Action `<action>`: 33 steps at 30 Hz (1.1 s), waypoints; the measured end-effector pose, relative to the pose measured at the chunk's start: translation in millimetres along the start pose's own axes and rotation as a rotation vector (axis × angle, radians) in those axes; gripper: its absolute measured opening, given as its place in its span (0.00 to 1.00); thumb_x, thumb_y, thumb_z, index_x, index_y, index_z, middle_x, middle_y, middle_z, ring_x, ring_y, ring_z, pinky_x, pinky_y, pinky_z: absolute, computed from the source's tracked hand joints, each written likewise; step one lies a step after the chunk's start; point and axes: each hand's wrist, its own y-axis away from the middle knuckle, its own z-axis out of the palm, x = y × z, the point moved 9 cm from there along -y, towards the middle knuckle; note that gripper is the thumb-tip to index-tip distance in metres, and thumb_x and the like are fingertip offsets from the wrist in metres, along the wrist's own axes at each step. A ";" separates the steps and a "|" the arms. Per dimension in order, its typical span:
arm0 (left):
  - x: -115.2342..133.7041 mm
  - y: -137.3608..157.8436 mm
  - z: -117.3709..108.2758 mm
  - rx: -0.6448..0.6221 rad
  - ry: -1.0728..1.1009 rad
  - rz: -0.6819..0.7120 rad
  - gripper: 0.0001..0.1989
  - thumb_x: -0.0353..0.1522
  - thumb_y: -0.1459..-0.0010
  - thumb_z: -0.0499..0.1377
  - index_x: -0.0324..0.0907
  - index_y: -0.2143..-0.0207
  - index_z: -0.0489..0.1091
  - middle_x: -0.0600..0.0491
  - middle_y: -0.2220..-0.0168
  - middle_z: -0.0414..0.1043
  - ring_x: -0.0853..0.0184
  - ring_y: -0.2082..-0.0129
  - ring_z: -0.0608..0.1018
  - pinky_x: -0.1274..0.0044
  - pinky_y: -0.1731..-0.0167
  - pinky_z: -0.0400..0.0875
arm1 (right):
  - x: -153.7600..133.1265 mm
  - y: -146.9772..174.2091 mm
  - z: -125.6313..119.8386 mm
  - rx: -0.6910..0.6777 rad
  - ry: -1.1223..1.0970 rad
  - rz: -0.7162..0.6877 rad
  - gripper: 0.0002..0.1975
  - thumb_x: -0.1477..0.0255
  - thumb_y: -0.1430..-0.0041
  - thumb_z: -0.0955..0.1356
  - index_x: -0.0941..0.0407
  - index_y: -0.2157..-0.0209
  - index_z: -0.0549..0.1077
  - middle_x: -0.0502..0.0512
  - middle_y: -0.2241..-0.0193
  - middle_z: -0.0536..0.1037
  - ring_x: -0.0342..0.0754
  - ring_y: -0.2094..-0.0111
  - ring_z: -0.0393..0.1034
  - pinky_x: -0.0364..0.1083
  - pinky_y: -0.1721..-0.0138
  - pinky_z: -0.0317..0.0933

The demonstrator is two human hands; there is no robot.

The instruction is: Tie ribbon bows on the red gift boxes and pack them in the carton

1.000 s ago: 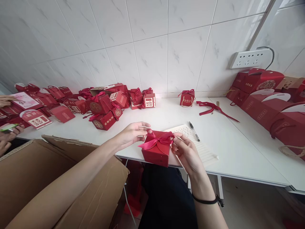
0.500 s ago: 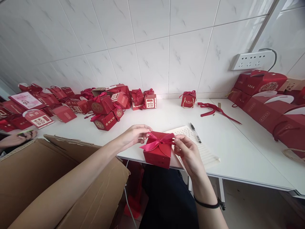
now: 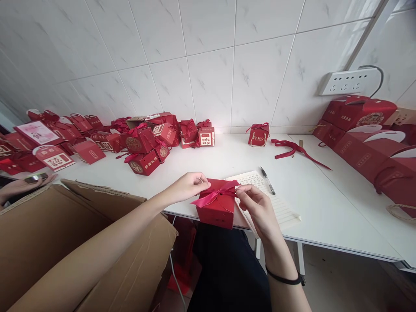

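Observation:
A red gift box (image 3: 215,215) stands at the table's front edge, with a crimson satin ribbon (image 3: 221,193) tied over its lid. One ribbon tail hangs out over the left of the box. My left hand (image 3: 191,187) is at the lid's left rear edge, its thumb and fingers pinched on the ribbon; the fingertips partly cover the piece held. On the other side, my right hand (image 3: 256,204) pinches the ribbon at the right edge between thumb and forefinger. A black band circles my right wrist.
A notepad (image 3: 279,208) and a pen (image 3: 268,180) lie right of the box. Loose ribbons (image 3: 292,149) and a small box (image 3: 258,135) are behind. Red boxes crowd both sides. A cardboard carton (image 3: 156,242) stands front left, near another person's hand (image 3: 29,186) holding a phone-like object.
My left hand has shifted slightly right, its fingers now closer over the lid's edge. My right hand stays on the ribbon. The view has turned very slightly.

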 end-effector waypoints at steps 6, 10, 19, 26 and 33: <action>4.7 1.7 -0.9 0.012 -0.067 0.060 0.11 0.39 0.47 0.55 0.40 0.71 0.65 0.58 0.79 0.62 0.74 0.80 0.62 0.80 0.78 0.54 | -2.0 -2.1 0.0 -0.028 0.164 -0.068 0.12 0.62 0.46 0.68 0.57 0.72 0.71 0.53 0.71 0.71 0.47 0.69 0.63 0.43 0.71 0.55; 13.6 4.5 -3.7 0.043 -0.124 0.140 0.09 0.37 0.47 0.56 0.40 0.72 0.66 0.55 0.74 0.65 0.72 0.76 0.65 0.78 0.73 0.59 | -15.7 3.9 -7.8 0.094 0.370 -0.148 0.12 0.61 0.43 0.65 0.56 0.70 0.71 0.55 0.69 0.71 0.50 0.66 0.64 0.45 0.69 0.58; 31.0 7.5 -2.2 0.023 -0.215 0.323 0.08 0.34 0.46 0.55 0.43 0.68 0.73 0.50 0.56 0.66 0.64 0.56 0.69 0.74 0.57 0.63 | -70.0 63.6 81.3 0.029 0.862 -0.684 0.07 0.69 0.39 0.65 0.57 0.61 0.69 0.58 0.65 0.67 0.52 0.64 0.62 0.51 0.64 0.60; 25.9 3.6 -0.6 0.033 -0.204 0.286 0.10 0.39 0.45 0.55 0.42 0.69 0.71 0.51 0.59 0.65 0.67 0.61 0.70 0.75 0.60 0.64 | -41.2 55.6 99.9 0.093 1.161 -0.716 0.06 0.77 0.41 0.64 0.60 0.61 0.69 0.59 0.65 0.68 0.52 0.67 0.59 0.50 0.67 0.54; 29.9 3.7 0.3 0.069 -0.220 0.314 0.10 0.39 0.46 0.55 0.42 0.70 0.71 0.52 0.63 0.65 0.66 0.63 0.70 0.73 0.59 0.64 | -43.2 57.7 99.4 0.108 1.110 -0.765 0.09 0.75 0.37 0.61 0.57 0.71 0.69 0.56 0.69 0.68 0.50 0.69 0.59 0.48 0.68 0.51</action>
